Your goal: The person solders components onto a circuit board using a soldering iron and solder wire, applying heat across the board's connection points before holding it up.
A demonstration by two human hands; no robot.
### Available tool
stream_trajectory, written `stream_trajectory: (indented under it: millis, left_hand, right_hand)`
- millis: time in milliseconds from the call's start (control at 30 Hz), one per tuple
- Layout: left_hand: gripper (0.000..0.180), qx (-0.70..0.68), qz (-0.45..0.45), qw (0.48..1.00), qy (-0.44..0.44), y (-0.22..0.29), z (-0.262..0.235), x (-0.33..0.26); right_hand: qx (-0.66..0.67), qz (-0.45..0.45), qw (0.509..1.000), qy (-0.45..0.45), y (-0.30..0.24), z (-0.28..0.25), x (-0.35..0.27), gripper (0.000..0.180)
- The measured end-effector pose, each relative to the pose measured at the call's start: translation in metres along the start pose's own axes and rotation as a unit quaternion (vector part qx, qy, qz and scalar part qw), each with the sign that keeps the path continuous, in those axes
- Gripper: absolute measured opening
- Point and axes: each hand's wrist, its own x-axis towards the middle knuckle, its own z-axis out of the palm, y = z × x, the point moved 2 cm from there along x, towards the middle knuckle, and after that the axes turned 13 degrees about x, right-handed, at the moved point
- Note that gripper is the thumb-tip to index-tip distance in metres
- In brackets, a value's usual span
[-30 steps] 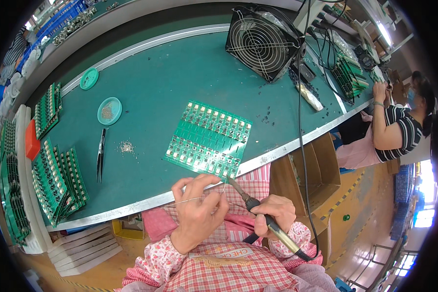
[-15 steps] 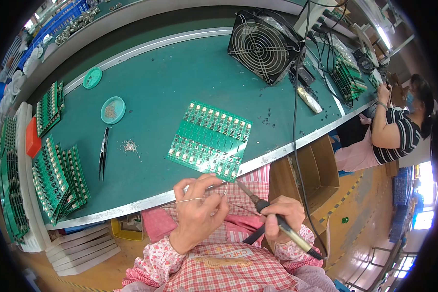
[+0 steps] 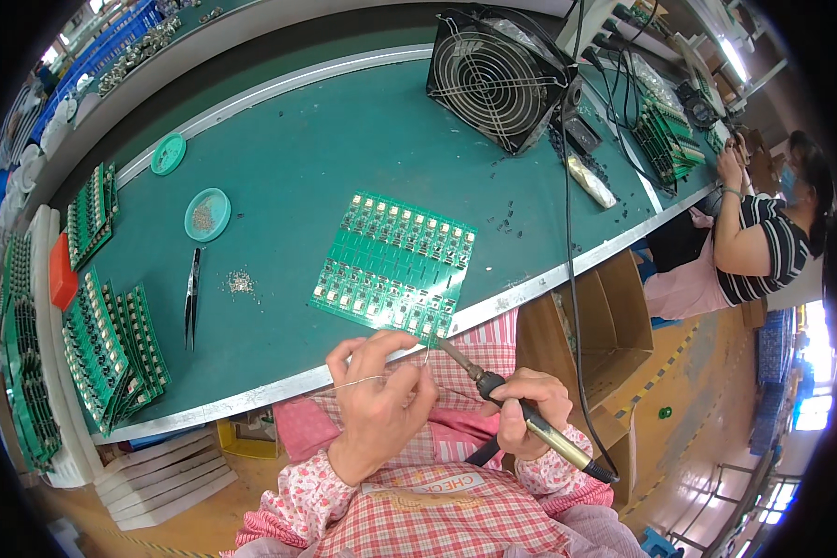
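Observation:
A green circuit board panel (image 3: 392,265) with rows of small parts lies on the bench, its near corner at the front edge. My left hand (image 3: 381,400) pinches a thin solder wire (image 3: 361,380), whose end reaches up to that near corner; its fingertips are beside the board's near edge. In my right hand (image 3: 536,409) is a soldering iron (image 3: 558,441), gripped like a pen. The iron's tip meets or nearly meets the board's near corner, close to the wire; actual contact is too small to tell.
Black tweezers (image 3: 192,299) lie left of a small pile of tiny parts (image 3: 240,282). Beyond are green round dishes (image 3: 192,232). Stacked circuit boards (image 3: 99,344) stand at left, a black fan (image 3: 493,82) at the back. A cable (image 3: 570,270) hangs at right; a co-worker (image 3: 758,237) sits farther right.
The view has shifted slightly, moving the board a little left in the picture. Both hands keep their grip, and the iron's tip remains at the board's near corner.

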Motion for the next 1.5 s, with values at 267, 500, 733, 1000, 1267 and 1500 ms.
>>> stream_trajectory:
  millis: [267, 500, 733, 1000, 1267, 1500]
  left_hand:
    - [0.012, 0.017, -0.002, 1.0, 0.006, 0.001, 0.0, 0.003]
    - [0.013, 0.001, -0.003, 1.0, 0.005, -0.001, -0.001, 0.004]
    - [0.016, -0.014, 0.004, 1.0, 0.006, -0.003, -0.002, 0.002]
    - [0.016, -0.012, 0.008, 1.0, 0.001, 0.0, -0.004, 0.002]
    - [0.017, -0.014, 0.007, 1.0, 0.002, -0.002, -0.004, 0.002]
    - [0.015, -0.018, 0.016, 1.0, -0.013, -0.006, -0.004, 0.001]
  right_hand:
    - [-0.051, -0.024, 0.998, -0.03, 0.0, 0.005, 0.003, 0.015]
    - [-0.159, -0.079, 0.974, -0.141, -0.014, 0.015, 0.016, 0.023]
    - [-0.161, -0.07, 0.975, -0.135, -0.019, 0.012, 0.015, 0.022]
    - [-0.08, -0.037, 0.995, -0.048, -0.011, 0.001, 0.001, 0.016]
    - [-0.088, -0.046, 0.993, -0.06, -0.004, 0.008, 0.006, 0.017]
    - [-0.185, -0.094, 0.966, -0.157, -0.014, 0.017, 0.014, 0.022]
